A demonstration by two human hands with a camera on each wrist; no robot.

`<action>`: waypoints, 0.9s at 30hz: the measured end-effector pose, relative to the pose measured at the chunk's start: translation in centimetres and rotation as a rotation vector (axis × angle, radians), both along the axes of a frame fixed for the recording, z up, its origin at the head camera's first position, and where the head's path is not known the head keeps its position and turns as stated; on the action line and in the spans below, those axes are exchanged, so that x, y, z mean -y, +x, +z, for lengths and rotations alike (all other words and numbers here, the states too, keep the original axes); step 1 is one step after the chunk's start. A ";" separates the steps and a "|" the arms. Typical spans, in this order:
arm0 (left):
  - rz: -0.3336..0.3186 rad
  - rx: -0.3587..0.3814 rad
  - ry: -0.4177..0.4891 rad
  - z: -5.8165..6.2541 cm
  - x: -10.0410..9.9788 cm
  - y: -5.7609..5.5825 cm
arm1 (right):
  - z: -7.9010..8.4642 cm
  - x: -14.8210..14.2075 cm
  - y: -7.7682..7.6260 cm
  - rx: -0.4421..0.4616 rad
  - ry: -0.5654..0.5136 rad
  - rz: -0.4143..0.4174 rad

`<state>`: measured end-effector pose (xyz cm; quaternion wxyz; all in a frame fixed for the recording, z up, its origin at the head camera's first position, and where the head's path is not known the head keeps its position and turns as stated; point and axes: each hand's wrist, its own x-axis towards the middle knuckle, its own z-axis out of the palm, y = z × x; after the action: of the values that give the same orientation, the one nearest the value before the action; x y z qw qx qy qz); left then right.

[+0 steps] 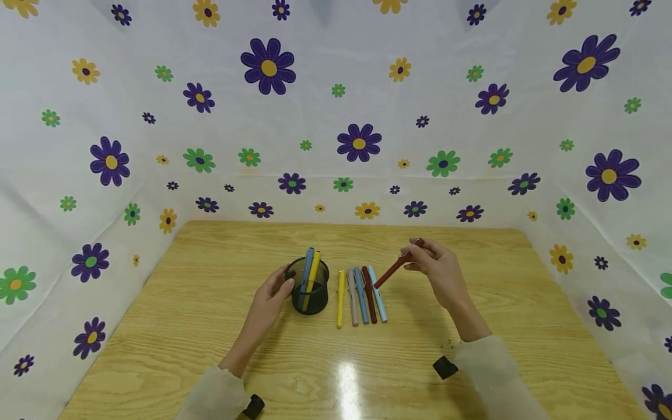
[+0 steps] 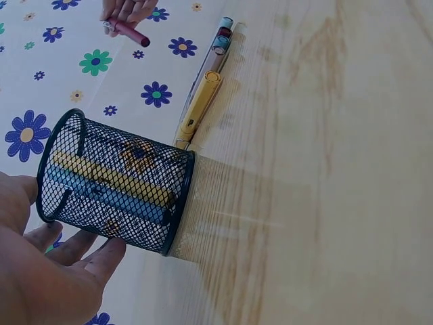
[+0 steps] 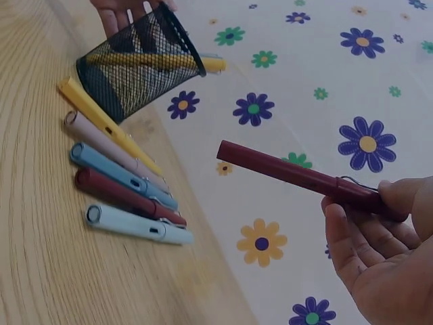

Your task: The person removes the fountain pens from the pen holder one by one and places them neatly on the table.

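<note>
My left hand (image 1: 270, 298) holds the side of a black mesh pen holder (image 2: 115, 186), thumb and fingers around it. The holder stands upright on the table with a blue pen (image 1: 307, 267) and a yellow pen (image 1: 315, 268) inside. Above the table to the right, my right hand (image 1: 442, 273) pinches a dark red pen (image 3: 284, 172) near its clip end, the other end slanting down leftward. Between the hands lie a yellow pen (image 1: 340, 300), a greyish-pink pen (image 1: 352, 298), a blue pen (image 1: 361, 297), another dark red pen (image 3: 128, 196) and a light blue pen (image 3: 139, 225), side by side.
The wooden table (image 1: 173, 326) carries all of this. A white cloth with printed flowers (image 1: 315, 111) rises behind the table and along both sides. Black straps show at both cuffs, one by the right sleeve (image 1: 485, 364).
</note>
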<state>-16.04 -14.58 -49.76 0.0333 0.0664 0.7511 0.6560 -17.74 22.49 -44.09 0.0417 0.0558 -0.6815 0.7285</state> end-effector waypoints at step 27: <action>0.009 -0.004 -0.008 -0.2 0.1 0.1 | -1.4 -3.3 0.8 0.079 0.107 -0.002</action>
<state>-15.99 -14.65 -49.94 0.0291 0.0645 0.7541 0.6529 -16.93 25.75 -45.47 0.0125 0.0286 -0.7208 0.6924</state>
